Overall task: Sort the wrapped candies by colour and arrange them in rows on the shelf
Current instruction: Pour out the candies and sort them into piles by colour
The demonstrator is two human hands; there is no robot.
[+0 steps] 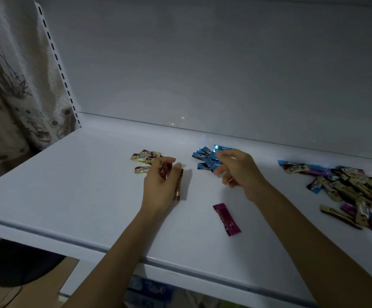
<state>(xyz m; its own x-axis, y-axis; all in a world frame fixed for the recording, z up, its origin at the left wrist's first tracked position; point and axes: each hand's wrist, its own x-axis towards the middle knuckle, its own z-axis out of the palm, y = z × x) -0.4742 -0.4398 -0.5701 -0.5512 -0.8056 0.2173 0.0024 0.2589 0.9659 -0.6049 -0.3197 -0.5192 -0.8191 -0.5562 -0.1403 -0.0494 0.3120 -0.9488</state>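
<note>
Nearest, my left hand grips a red wrapped candy at frame centre; my right hand hangs loose and empty beside it. Beneath, the white metal shelf bears a mixed heap of wrapped candies at right, blue foil candies by my right fingertips, gold wrapped candies left of them, and one purple wrapped candy lower centre.

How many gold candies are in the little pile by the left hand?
3. Two gold candies overlap at the back, and a third lies just in front, beside the left hand. The hand may hide more.
</note>
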